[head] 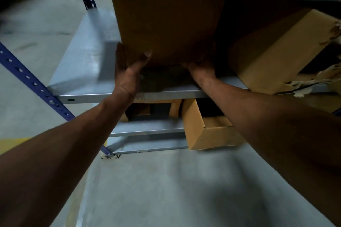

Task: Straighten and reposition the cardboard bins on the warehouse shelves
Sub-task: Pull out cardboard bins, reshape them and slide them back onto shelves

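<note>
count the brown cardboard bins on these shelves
3 clear: the large brown cardboard bin both hands hold, a tilted torn bin beside it, an open bin one shelf down. Others may hide behind.

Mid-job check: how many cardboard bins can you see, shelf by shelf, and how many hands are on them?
Middle shelf bins: 2, the held bin and the torn bin to its right.
Lower shelf bins: 2, a bin sticking out over the edge and a dim bin further in, only partly in view.
Hands on bins: 2, left hand and right hand, both on the held bin.
Total bins: 4.
</note>
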{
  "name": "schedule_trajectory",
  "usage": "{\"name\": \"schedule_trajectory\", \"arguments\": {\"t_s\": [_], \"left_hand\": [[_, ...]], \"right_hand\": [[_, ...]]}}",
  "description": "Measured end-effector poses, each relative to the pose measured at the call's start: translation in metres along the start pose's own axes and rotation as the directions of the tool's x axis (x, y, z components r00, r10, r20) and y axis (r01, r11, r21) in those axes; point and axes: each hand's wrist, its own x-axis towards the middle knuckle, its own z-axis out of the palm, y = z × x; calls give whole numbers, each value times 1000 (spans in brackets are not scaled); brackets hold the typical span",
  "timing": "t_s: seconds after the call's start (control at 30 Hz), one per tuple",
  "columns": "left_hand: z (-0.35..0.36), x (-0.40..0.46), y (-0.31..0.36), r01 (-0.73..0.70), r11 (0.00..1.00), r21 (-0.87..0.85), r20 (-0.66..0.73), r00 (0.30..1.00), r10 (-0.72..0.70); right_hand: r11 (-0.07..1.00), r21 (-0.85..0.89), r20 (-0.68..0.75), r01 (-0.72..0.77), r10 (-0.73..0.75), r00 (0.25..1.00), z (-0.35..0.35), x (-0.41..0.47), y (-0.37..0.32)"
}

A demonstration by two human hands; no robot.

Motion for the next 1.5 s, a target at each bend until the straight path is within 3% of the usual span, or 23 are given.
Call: {"name": "schedule_trajectory", "arguments": {"t_s": [0.2, 0.37, 0.5, 0.67, 0.77, 0.87, 0.93, 1.03, 1.2, 1.33, 1.5], "left_hand": [[0, -26, 6, 5, 1000, -30, -51, 999, -7], [1, -68, 22, 63, 998, -18, -150, 987, -65], [-8, -105, 41, 133, 991, 1, -224, 966, -129], [-25, -209, 83, 178, 982, 61, -170, 972, -165], [-37, -255, 126, 277, 958, 77, -104, 958, -268], [-38, -268, 163, 426, 904, 12, -126, 898, -422], [-27, -265, 185, 542, 829, -142, -158, 814, -559], [3, -256, 213, 656, 693, -300, -144, 687, -712], [47, -246, 251, 728, 606, -321, -46, 627, -778], [53, -265, 256, 766, 580, -277, -127, 569, -813], [45, -325, 255, 747, 581, -323, -261, 520, -813]], "right_hand": [[985, 153, 4, -85, 85, 996, -3, -23, 5], [949, 314, -86, -41, 71, 994, -8, -73, 1], [909, 402, -38, -110, 137, 990, -20, -119, 3], [793, 588, 10, -162, 193, 981, -58, -225, 11], [785, 568, 71, -249, 254, 964, -97, -277, 7], [759, 595, 51, -265, 294, 955, -142, -284, -16], [720, 626, 87, -301, 319, 944, -167, -266, -39], [737, 494, 209, -461, 414, 886, -192, -226, -72], [821, 242, 261, -517, 459, 850, -204, -208, -91], [857, 139, 290, -497, 444, 848, -202, -252, -79], [829, 204, 293, -520, 455, 841, -198, -343, -55]]}}
